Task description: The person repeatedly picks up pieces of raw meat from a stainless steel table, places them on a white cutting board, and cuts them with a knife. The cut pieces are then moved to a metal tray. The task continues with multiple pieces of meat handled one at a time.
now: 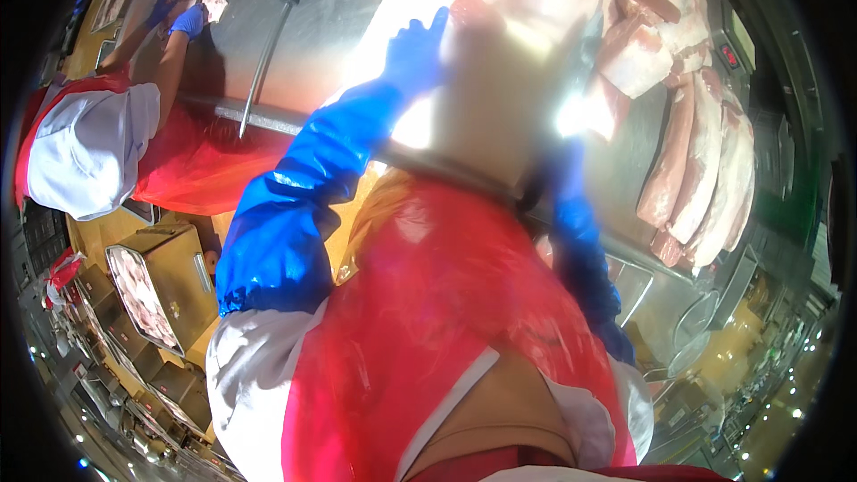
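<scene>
My left hand (pixel 418 54), in a blue glove and blue sleeve, rests on the work table with its fingers stretched out. The fingertips are at the edge of a pale pink piece of meat (pixel 471 13), partly washed out by glare. Low over the table's near edge, my right hand (pixel 564 165) is closed on a knife, whose blade (pixel 586 52) points away from me toward the meat. Blur and a bright glint cover part of this hand and blade. Large cuts of meat (pixel 636 58) lie beyond the knife.
Long strips of meat (pixel 701 165) lie at the right of the steel table (pixel 241 67). A sharpening steel (pixel 270 49) lies left of my left hand. Farther left, a co-worker's gloved hands (pixel 186 22) work with a knife on meat. A meat-filled crate (pixel 174 281) stands lower left.
</scene>
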Available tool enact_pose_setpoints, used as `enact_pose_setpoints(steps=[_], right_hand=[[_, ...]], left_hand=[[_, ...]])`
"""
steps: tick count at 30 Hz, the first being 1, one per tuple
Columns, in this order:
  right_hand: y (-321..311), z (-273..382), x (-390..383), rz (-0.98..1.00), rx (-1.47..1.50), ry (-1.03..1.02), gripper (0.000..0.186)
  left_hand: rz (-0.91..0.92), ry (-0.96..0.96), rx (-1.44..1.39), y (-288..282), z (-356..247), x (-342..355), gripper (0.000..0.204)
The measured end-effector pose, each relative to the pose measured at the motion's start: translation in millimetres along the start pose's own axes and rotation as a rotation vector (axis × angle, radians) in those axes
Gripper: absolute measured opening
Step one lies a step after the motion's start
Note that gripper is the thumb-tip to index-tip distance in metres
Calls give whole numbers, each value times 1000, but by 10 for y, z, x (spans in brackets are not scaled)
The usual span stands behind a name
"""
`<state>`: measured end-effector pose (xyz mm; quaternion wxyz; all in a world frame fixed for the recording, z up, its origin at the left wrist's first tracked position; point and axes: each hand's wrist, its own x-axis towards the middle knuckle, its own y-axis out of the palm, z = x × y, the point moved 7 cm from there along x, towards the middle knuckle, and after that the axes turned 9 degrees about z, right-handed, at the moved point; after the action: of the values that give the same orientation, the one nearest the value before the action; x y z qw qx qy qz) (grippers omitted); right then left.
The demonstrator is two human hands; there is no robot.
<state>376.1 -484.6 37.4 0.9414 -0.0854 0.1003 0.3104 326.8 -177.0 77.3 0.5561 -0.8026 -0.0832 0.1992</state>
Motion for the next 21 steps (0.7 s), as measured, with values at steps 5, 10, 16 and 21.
enact_pose_setpoints(steps=[5, 10, 16, 21], right_hand=[[-327, -320, -196, -40, -40, -28, 18], [-83, -336, -300, -16, 51, 147, 17], [869, 359, -86, 101, -636, -42, 20], [1485, 609, 422, 156, -866, -187, 21]], left_hand=[[18, 285, -19, 220, -489, 180, 91], [-182, 152, -37, 289, 161, -274, 91], [220, -349, 258, -136, 980, -1341, 115], [-68, 18, 88, -28, 407, -1011, 109]])
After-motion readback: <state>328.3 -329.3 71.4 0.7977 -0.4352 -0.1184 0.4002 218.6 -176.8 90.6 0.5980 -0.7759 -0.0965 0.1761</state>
